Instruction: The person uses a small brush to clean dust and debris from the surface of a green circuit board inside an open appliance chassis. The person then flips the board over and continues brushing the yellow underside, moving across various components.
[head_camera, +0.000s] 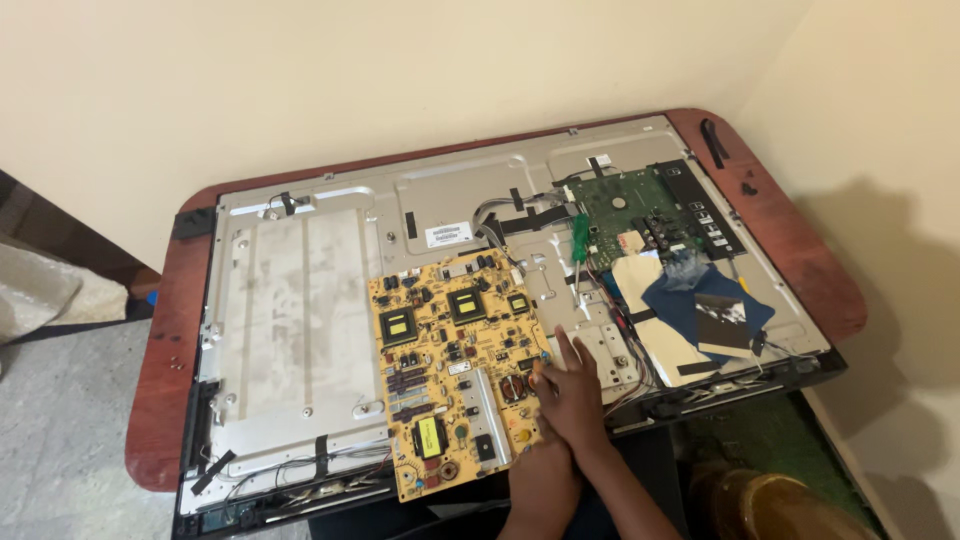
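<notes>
Yellow power-supply board (455, 370), lying on the grey metal back panel (290, 300) of an opened flat television, at about 6 o'clock of the panel. Both hands meet at the board's 3 o'clock edge: right hand (572, 392) flat, fingers spread and pointing to 12 o'clock, nothing gripped; left hand (540, 480) tucked beneath it, its grip hidden. The step appears to be seating or freeing this edge. A green main board (640, 205) sits at 2 o'clock, on a red-brown table (160, 400).
</notes>
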